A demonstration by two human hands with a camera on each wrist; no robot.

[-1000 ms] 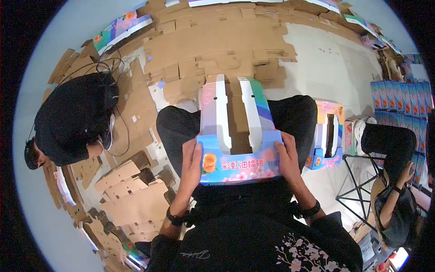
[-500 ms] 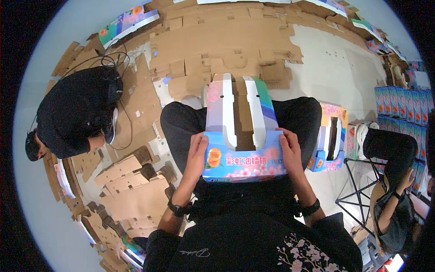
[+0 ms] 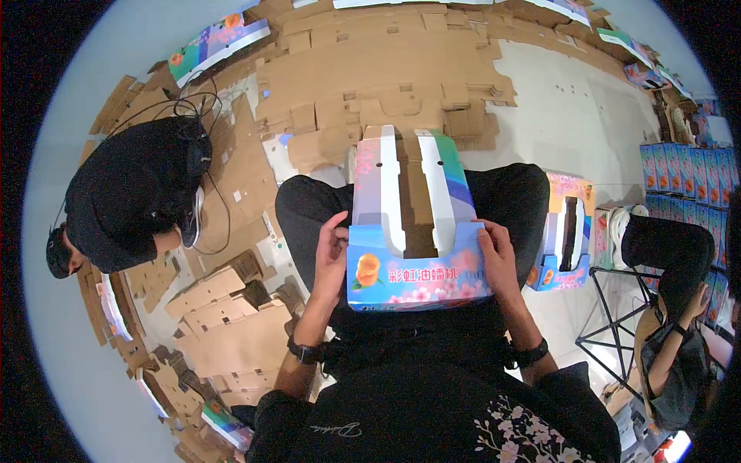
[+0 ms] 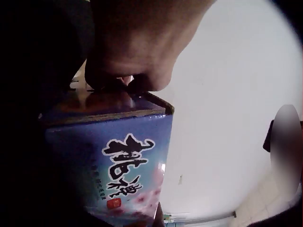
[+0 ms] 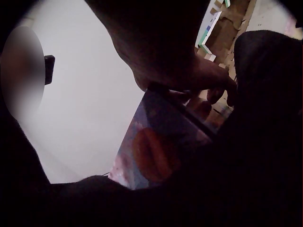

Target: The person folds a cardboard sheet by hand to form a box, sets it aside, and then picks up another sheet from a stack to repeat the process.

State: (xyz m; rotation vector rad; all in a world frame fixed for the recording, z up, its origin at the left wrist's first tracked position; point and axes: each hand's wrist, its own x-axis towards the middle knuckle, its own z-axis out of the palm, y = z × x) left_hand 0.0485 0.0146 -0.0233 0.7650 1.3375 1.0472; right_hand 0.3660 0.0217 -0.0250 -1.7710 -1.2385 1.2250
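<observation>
A printed cardboard fruit box [image 3: 421,278], blue and pink in front with a peach picture and Chinese characters, lies across the person's lap. Two white-edged flaps flank a long opening on its top, and brown cardboard shows inside. The left hand [image 3: 332,258] holds the box's left front corner, its fingers bent at the edge. Close up in the left wrist view, the fingertips meet the corner above the end panel [image 4: 128,165] with large black characters. At the opposite corner the right hand [image 3: 499,258] grips the side; its underside is dark in the right wrist view.
A similar box [image 3: 567,231] stands on the floor by the right knee. Flattened cardboard [image 3: 378,62] covers much of the floor ahead. One person [image 3: 139,193] crouches at left; another [image 3: 675,347] sits at right near a black folding frame [image 3: 614,332]. Stacked boxes [image 3: 683,170] line the right side.
The left hand's fingers have lifted and bent at the box's left corner, where they lay flatter along the side before. The right hand keeps its hold. The view has shifted slightly.
</observation>
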